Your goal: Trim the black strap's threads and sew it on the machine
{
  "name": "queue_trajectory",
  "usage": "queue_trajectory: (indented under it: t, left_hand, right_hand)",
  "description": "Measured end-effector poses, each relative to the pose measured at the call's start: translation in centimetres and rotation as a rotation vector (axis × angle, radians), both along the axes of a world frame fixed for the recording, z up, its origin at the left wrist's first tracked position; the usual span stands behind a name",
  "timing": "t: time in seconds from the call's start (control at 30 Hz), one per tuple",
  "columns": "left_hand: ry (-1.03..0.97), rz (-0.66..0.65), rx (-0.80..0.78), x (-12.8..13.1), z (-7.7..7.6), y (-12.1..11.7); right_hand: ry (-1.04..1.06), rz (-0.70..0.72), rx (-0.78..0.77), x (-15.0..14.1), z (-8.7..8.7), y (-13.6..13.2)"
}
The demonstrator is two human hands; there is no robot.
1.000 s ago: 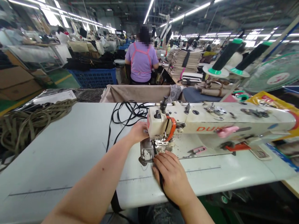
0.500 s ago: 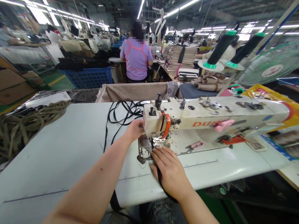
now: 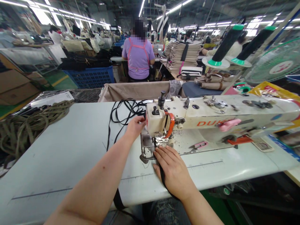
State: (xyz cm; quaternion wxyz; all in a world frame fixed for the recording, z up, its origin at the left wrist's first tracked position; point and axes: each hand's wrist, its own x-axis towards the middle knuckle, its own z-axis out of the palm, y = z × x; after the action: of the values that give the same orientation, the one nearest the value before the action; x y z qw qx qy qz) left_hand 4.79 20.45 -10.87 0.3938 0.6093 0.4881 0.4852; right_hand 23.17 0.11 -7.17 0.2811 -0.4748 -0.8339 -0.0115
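Observation:
A narrow black strap [image 3: 162,175] runs from the table's front edge, beneath my right hand [image 3: 172,170], to the presser foot of the white sewing machine [image 3: 157,123]. My right hand lies over this strap just in front of the foot, fingers together and thumb on the other side of it. Left of the machine head, my left hand [image 3: 136,127] is closed in a pinch at the strap's far side; its fingertips are partly hidden. Loose loops of black strap [image 3: 116,113] lie on the table behind it.
Pink-handled thread snips [image 3: 201,145] lie on the machine bed. Bundled olive straps [image 3: 47,122] rest at the table's left. Behind the table are a fabric-lined bin [image 3: 138,90] and a seated person in purple [image 3: 138,59]. Thread cones [image 3: 228,43] and a fan [image 3: 278,65] stand at right.
The whole view has shifted slightly, with the machine sitting a little further right. My left hand has moved slightly back along the machine head. My right hand keeps its place on the strap.

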Motion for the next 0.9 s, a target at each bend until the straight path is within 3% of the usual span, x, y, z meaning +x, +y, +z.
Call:
queue_trajectory:
  t: [0.5,0.9]
  left_hand:
    - [-0.314,0.077,0.001,-0.7,2.3,-0.4]
    - [-0.468,0.18,-0.008,-1.7,2.7,0.0]
  right_hand:
    - [0.014,0.006,0.032,-0.1,0.0,0.1]
    - [0.005,0.0,0.021,-0.1,-0.1,0.1]
